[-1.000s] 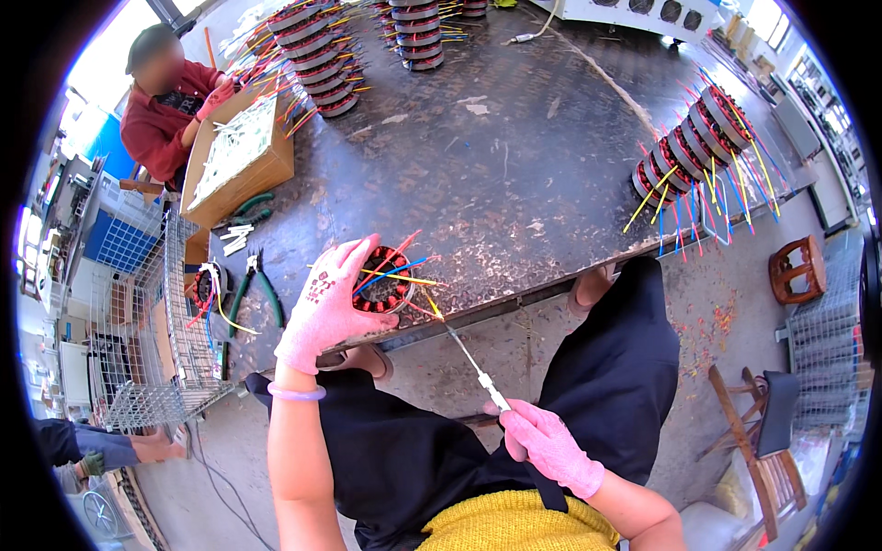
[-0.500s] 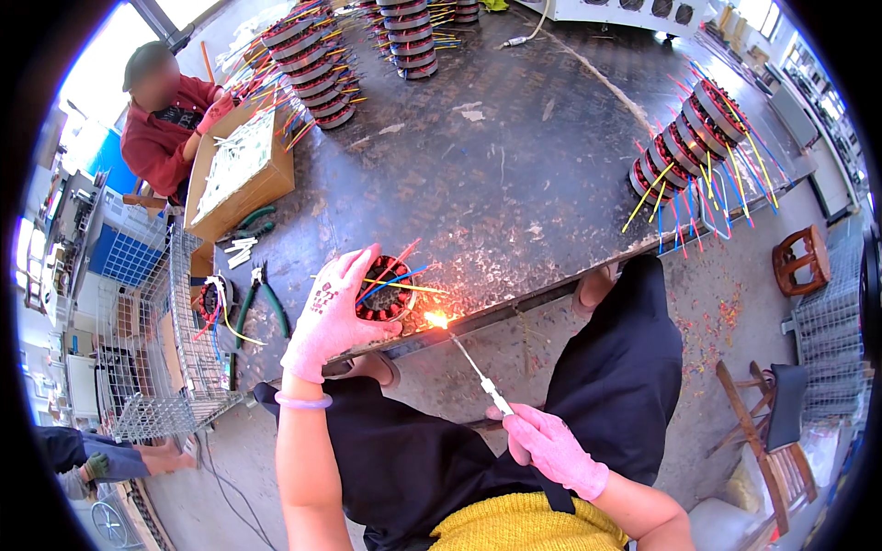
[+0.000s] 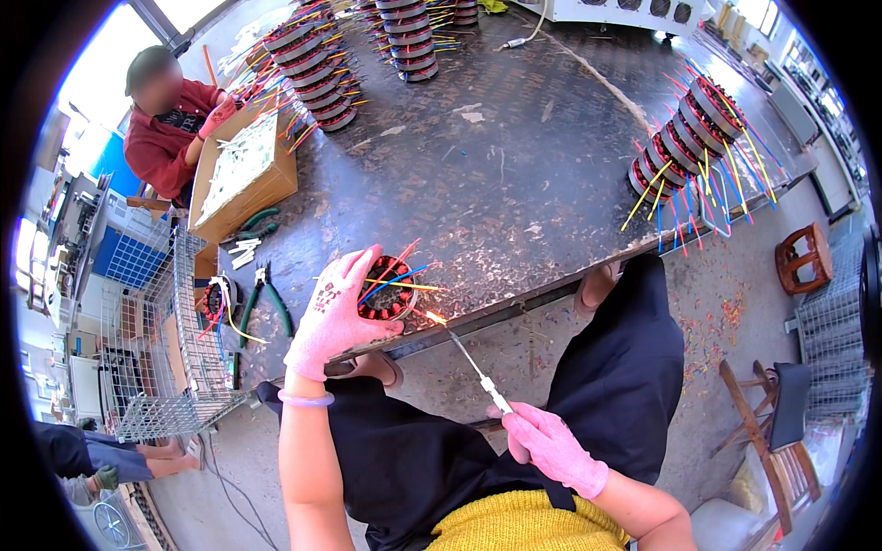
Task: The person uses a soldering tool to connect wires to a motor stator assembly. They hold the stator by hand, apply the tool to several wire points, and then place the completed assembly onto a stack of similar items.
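My left hand [image 3: 323, 326], in a pink glove, curves round the near left side of a motor stator [image 3: 393, 310] lying at the table's front edge. Fingers and thumb grip its ring. Red, blue and yellow wires stick out of the stator toward the right. In my right hand [image 3: 556, 450], also gloved in pink, is a slim tool with a white handle and metal rod [image 3: 471, 364]. My fingers are closed round its lower end. The rod points up and left, and a small bright flame or glow [image 3: 436, 319] shows at its tip, beside the stator's right side.
Stacked stators [image 3: 684, 147] lean at the table's right; more stacks [image 3: 312, 73] stand at the back. Green-handled pliers [image 3: 266, 303] and another stator [image 3: 219, 301] lie left, near a wire basket [image 3: 156, 349]. A co-worker [image 3: 165, 129] sits behind a cardboard box [image 3: 243, 193].
The bright glow at the rod's tip has shrunk to a smaller flame. Both hands, the stator and the tool have hardly moved.
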### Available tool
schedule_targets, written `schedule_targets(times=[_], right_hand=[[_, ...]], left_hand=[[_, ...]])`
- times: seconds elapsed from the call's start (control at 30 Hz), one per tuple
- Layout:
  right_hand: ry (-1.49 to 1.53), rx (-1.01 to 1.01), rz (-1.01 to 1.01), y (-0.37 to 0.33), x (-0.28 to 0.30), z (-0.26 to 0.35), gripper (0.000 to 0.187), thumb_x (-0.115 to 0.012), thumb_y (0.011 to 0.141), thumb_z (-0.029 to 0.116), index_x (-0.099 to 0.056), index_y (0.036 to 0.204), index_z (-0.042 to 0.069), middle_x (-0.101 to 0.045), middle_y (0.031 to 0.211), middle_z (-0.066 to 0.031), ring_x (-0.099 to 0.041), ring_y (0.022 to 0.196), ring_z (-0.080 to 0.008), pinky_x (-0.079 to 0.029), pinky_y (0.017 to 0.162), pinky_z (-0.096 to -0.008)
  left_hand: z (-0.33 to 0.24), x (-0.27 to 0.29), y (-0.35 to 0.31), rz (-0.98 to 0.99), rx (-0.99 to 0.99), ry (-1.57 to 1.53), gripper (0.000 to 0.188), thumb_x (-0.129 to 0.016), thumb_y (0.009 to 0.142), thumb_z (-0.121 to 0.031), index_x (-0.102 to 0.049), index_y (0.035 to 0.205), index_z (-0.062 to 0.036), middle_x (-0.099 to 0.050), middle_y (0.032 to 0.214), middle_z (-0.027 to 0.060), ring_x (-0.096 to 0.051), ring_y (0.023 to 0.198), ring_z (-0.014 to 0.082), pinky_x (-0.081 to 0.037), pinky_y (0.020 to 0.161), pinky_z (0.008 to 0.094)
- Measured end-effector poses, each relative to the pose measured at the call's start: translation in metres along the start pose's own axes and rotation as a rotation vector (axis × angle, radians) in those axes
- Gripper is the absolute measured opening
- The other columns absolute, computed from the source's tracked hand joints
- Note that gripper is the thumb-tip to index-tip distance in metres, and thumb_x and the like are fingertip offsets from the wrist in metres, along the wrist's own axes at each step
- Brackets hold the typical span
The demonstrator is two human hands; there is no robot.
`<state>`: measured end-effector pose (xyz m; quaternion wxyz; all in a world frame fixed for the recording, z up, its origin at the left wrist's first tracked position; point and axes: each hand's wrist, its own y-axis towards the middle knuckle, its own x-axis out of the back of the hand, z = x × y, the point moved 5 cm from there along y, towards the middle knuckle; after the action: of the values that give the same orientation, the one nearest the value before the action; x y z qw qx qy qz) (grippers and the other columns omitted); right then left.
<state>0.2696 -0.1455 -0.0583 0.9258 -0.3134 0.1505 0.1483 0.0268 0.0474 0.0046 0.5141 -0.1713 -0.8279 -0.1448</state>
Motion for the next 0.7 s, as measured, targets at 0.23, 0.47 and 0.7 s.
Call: schedule_targets(times=[0.23, 0.47, 0.7], right_hand=[[0.078, -0.022, 0.002, -0.0013, -0.0006, 0.0007, 0.036, -0.047, 0.106, 0.024, -0.058, 0.131, 0.0, -0.049, 0.072, 0.0033, -0.045, 0.062, -0.0054, -0.035, 0.057, -0.0223], [0.04, -0.022, 0.002, -0.0004, -0.0007, -0.0007, 0.034, -0.048, 0.106, 0.024, -0.058, 0.129, 0.0, -0.048, 0.074, 0.0039, -0.045, 0.063, -0.0051, -0.037, 0.059, -0.0218], [-0.033, -0.018, -0.005, -0.0001, -0.0005, 0.0056, 0.035, -0.047, 0.106, 0.024, -0.058, 0.129, 0.0, -0.049, 0.073, 0.0033, -0.045, 0.063, -0.0055, -0.038, 0.06, -0.0223]], left_hand=[[0.0011, -0.0022, -0.0003, -0.001, 0.004, -0.025, 0.1, -0.09, 0.058, -0.03, -0.046, 0.143, -0.0005, -0.053, 0.136, 0.0183, -0.049, 0.127, 0.0369, -0.039, 0.11, 0.0432], [0.0041, -0.0032, 0.0008, 0.017, -0.006, -0.01, 0.104, -0.092, 0.057, -0.029, -0.044, 0.145, -0.0015, -0.051, 0.139, 0.0192, -0.049, 0.129, 0.0374, -0.039, 0.11, 0.0431], [0.0058, -0.0033, -0.001, 0.007, -0.011, -0.016, 0.1, -0.09, 0.058, -0.03, -0.045, 0.144, -0.0013, -0.051, 0.137, 0.0186, -0.049, 0.128, 0.0371, -0.038, 0.11, 0.0434]])
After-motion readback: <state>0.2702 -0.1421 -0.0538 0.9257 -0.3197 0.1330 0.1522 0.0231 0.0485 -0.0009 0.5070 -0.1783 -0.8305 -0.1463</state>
